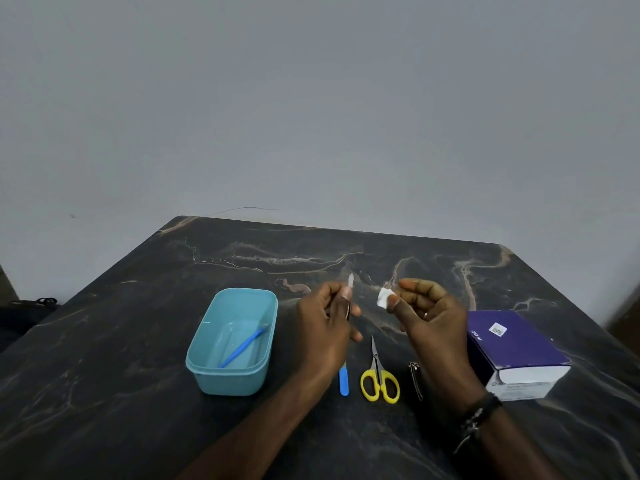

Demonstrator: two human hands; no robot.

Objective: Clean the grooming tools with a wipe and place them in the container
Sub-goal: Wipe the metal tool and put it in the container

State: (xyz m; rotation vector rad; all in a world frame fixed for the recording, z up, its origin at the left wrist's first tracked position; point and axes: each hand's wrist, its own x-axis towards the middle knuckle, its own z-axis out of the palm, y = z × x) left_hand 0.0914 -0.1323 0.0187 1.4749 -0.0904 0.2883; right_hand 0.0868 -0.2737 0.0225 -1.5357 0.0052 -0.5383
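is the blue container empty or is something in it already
Not empty. One blue stick-like tool lies slanted inside the open container; the yellow scissors lie outside on the table.

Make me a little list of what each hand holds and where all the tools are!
left hand: holds a thin metal grooming tool, tip up
right hand: pinches a small white wipe
light blue plastic container: holds one blue plastic stick
on dark marble table: yellow-handled scissors, blue-handled tool, metal nail clipper
far right: purple cardboard box
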